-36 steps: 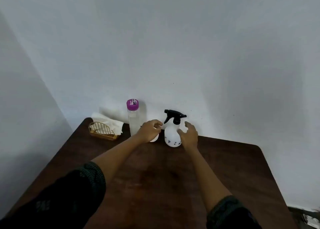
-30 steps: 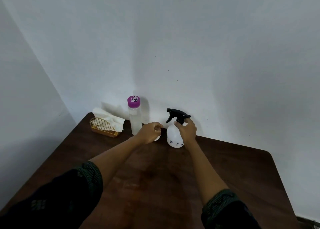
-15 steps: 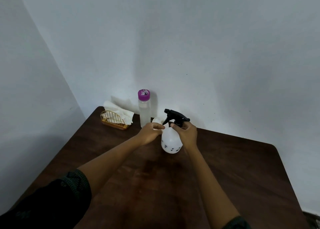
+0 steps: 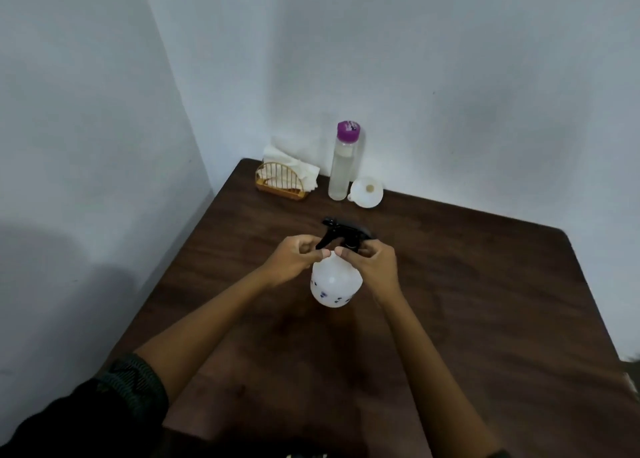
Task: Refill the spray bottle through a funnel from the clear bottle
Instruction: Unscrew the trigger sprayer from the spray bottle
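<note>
Right grip (image 4: pixel 372 263) curls round the sprayer (image 4: pixel 335 284) neck; my left grip (image 4: pixel 294 260) pinches it opposite. Behind sit the bottle (image 4: pixel 341 170) and funnel (image 4: pixel 367 192).

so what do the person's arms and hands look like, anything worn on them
The left hand and right hand are bare, with no gloves, rings or watch showing. The left sleeve is dark, ending in a ribbed greenish cuff near the elbow. Only a dark sliver of the right sleeve shows at the bottom edge.
</note>
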Tool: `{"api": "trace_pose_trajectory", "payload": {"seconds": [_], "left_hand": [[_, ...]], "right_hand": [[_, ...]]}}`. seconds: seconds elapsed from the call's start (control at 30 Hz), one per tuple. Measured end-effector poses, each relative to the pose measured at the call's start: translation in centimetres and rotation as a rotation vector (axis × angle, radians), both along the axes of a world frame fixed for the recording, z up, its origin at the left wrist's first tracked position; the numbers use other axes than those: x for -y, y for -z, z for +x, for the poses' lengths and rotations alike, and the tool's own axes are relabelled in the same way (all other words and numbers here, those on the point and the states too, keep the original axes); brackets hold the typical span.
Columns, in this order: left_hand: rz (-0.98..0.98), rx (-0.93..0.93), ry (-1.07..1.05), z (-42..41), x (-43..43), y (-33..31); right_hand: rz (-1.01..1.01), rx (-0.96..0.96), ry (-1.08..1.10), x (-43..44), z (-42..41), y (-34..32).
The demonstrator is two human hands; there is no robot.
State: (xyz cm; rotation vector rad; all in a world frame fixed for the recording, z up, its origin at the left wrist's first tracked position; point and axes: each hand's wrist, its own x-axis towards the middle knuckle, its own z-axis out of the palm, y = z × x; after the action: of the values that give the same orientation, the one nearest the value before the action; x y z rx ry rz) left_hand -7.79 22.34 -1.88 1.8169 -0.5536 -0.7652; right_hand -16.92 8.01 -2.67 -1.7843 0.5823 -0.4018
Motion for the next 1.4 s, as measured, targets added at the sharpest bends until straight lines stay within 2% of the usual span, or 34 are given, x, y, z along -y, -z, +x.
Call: {"api": "trace_pose_trajectory", "payload": {"seconds": [0.43,0.63,0.87,1.2,1.4], "left_hand": [[-0.021,-0.063,0.058,-0.7,-3.8,2.8],[0.059,-0.024,0.107,-1.4,-3.5,4.0],[0.077,0.036,-0.011,-2.6,-2.9,6.3],[0.079,0.126,0.033,-3.5,-2.5,6.6],[0.156,0.173,0.089,-3.1,-2.3,6.6]], "right_hand": [[-0.021,-0.060,0.136,-6.5,-1.5,2.0],[-0.009,-0.076,0.124,-6.6,-1.8,1.9],[0.057,-0.015,0.119,-6.4,-2.0,1.9],[0.106,0.037,0.094,-5.0,-2.0,2.3],[0.118,0.011,-0.019,-4.0,-2.1,2.1]]}}
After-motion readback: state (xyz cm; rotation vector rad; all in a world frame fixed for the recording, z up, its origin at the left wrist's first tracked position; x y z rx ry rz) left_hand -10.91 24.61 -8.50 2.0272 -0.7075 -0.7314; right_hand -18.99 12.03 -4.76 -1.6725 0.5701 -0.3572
